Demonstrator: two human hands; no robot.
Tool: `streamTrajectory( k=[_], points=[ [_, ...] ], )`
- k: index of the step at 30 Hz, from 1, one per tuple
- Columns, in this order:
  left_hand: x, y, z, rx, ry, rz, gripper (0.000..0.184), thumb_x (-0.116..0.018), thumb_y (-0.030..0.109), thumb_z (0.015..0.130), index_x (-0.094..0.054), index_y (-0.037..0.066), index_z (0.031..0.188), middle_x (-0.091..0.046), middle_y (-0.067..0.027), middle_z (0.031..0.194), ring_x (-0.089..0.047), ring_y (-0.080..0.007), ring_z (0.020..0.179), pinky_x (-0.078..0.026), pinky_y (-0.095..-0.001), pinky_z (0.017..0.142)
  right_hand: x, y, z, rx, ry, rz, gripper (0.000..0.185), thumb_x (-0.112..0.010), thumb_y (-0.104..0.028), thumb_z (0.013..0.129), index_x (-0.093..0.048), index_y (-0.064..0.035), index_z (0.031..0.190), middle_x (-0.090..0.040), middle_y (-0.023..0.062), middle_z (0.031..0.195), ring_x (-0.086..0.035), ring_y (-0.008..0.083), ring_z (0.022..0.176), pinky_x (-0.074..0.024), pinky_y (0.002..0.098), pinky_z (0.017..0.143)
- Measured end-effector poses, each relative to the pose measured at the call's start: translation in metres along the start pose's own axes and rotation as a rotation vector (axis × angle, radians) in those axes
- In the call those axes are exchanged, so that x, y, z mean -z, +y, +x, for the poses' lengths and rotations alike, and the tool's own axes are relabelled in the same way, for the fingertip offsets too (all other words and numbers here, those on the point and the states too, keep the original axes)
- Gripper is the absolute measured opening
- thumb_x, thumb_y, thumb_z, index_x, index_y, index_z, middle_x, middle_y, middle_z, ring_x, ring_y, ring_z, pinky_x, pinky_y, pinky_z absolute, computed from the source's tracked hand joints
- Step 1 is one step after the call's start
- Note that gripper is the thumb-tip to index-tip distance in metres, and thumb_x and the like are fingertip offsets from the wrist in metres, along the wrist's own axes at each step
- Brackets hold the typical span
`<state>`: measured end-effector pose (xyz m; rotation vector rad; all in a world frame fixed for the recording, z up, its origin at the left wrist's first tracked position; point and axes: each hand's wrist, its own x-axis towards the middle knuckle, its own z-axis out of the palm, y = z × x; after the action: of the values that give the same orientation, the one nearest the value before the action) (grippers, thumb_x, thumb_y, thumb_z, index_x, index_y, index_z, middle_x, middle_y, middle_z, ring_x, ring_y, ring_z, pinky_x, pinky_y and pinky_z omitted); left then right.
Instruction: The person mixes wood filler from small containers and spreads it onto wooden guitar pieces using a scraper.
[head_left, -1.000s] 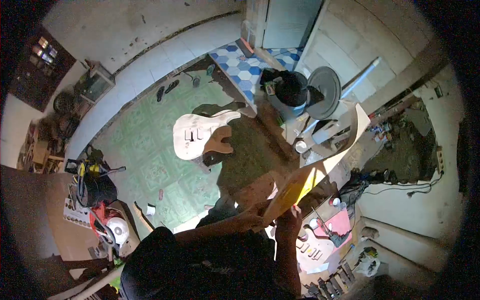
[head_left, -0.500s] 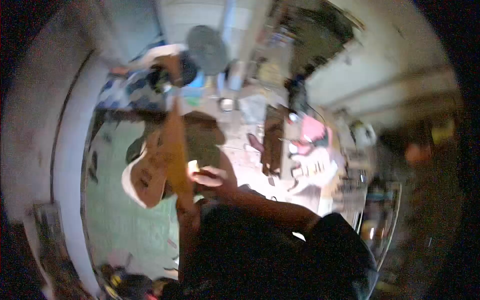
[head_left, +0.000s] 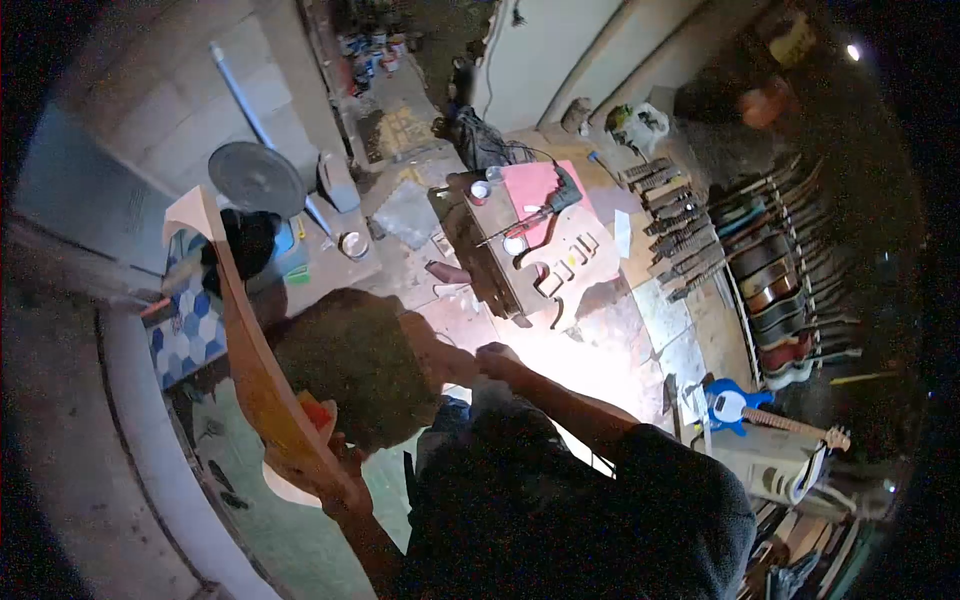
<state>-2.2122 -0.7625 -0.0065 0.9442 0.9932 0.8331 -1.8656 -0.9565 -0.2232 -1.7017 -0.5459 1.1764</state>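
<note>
A wooden guitar body [head_left: 262, 365], seen almost edge-on, stands tilted at the left. My left hand [head_left: 345, 472] grips its lower end. A small red and yellow item [head_left: 320, 412] shows against its inner side, close to my left hand. My right hand [head_left: 500, 362] is in front of my torso, away from the body, with its fingers closed by a grey part of the clothing [head_left: 492, 398]; what it holds, if anything, is hidden. Part of a pale guitar body [head_left: 290, 486] shows on the green floor behind the held one.
A bench [head_left: 470, 232] bears a pale guitar body [head_left: 572, 262], a dark drill [head_left: 562, 190], a pink sheet [head_left: 530, 185] and small cups. Several guitars [head_left: 775, 300] stand racked at the right, near a blue guitar [head_left: 728, 405]. A round grey lid [head_left: 257, 180] is at the upper left.
The view has swung right, bringing the bench and racked guitars further in. My right hand has left the held guitar body and moved to my torso. My left hand still holds the body.
</note>
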Motion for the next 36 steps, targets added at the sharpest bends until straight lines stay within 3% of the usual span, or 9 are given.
streamTrajectory(
  k=[9,16,19,22,26,30,32,35,36],
  points=[
    [-0.119,0.016,-0.001,0.120,-0.374,-0.649,0.083,-0.067,0.017,0.079,-0.022,0.009,0.148,-0.037,-0.0187,0.143,-0.042,-0.0354,0.127,-0.048,-0.0517,0.090,0.097,0.046,-0.073,-0.348,0.330,-0.040,0.030,-0.063,-0.032,0.083,-0.067,-0.0021,0.081,-0.063,0.0065,0.069,-0.058,0.0144,0.060,-0.0451,0.0297,0.052],
    [-0.175,-0.006,0.001,0.120,-0.171,-0.117,0.075,-0.063,0.017,0.080,-0.029,0.009,0.146,-0.043,-0.0158,0.139,-0.044,-0.0361,0.126,-0.048,-0.0501,0.087,0.150,0.111,-0.122,-0.579,0.491,0.402,0.041,-0.051,-0.038,0.093,-0.061,0.0013,0.100,-0.066,0.0117,0.081,-0.062,0.0174,0.065,-0.0461,0.0343,0.049],
    [-0.233,0.007,-0.006,0.151,-0.402,-0.648,0.073,-0.064,0.018,0.080,-0.032,0.010,0.144,-0.043,-0.0141,0.138,-0.044,-0.0361,0.125,-0.048,-0.0483,0.087,0.176,0.159,-0.131,-0.117,0.348,-0.699,0.026,-0.055,-0.023,0.084,-0.065,-0.0010,0.073,-0.065,0.0177,0.075,-0.063,0.0341,0.066,-0.0510,0.0446,0.062],
    [-0.249,0.000,-0.001,0.150,-0.402,-0.577,0.075,-0.068,0.021,0.079,-0.033,0.011,0.144,-0.044,-0.0130,0.139,-0.045,-0.0366,0.125,-0.048,-0.0476,0.087,0.192,0.116,-0.138,-0.646,0.560,-0.135,0.028,-0.051,-0.021,0.082,-0.066,0.0025,0.076,-0.066,0.0216,0.079,-0.067,0.0352,0.069,-0.0535,0.0441,0.065],
    [-0.250,-0.023,0.019,0.182,-0.396,-0.673,0.080,-0.074,0.024,0.076,-0.034,0.012,0.144,-0.041,-0.0099,0.143,-0.043,-0.0363,0.126,-0.047,-0.0465,0.090,0.212,0.103,-0.130,-0.686,0.536,-0.065,0.036,-0.050,-0.027,0.079,-0.066,0.0051,0.081,-0.066,0.0275,0.082,-0.068,0.0368,0.074,-0.0539,0.0425,0.071],
    [-0.265,-0.037,0.024,0.053,-0.573,-0.567,0.079,-0.075,0.026,0.075,-0.035,0.011,0.142,-0.041,-0.0103,0.142,-0.044,-0.0341,0.125,-0.048,-0.0455,0.089,0.231,0.170,-0.090,-0.593,0.455,-0.097,0.035,-0.052,-0.028,0.078,-0.068,0.0030,0.077,-0.065,0.0283,0.085,-0.064,0.0433,0.081,-0.0502,0.0465,0.075],
    [-0.271,-0.040,0.012,-0.001,-0.540,-0.493,0.078,-0.074,0.025,0.074,-0.037,0.010,0.141,-0.043,-0.0107,0.139,-0.045,-0.0324,0.123,-0.047,-0.0434,0.088,0.238,0.268,-0.053,-0.141,0.300,-0.486,0.030,-0.056,-0.026,0.077,-0.063,-0.0012,0.062,-0.062,0.0215,0.067,-0.064,0.0374,0.071,-0.0496,0.0468,0.066],
    [-0.263,-0.036,-0.016,-0.111,-0.428,-0.306,0.077,-0.073,0.024,0.073,-0.039,0.009,0.140,-0.047,-0.0112,0.135,-0.048,-0.0299,0.120,-0.047,-0.0403,0.088,0.267,0.232,-0.023,-0.476,0.108,0.696,0.015,-0.062,-0.020,0.088,-0.063,-0.0063,0.083,-0.061,0.0074,0.069,-0.056,0.0176,0.052,-0.0440,0.0323,0.044],
    [-0.259,-0.038,-0.024,-0.161,-0.383,-0.233,0.076,-0.073,0.024,0.072,-0.039,0.008,0.139,-0.048,-0.0114,0.133,-0.049,-0.0291,0.120,-0.047,-0.0393,0.087,0.267,0.219,0.003,-0.292,-0.012,-0.237,0.016,-0.063,-0.023,0.088,-0.063,-0.0074,0.090,-0.062,0.0075,0.073,-0.056,0.0191,0.052,-0.0441,0.0316,0.044]
  ],
)
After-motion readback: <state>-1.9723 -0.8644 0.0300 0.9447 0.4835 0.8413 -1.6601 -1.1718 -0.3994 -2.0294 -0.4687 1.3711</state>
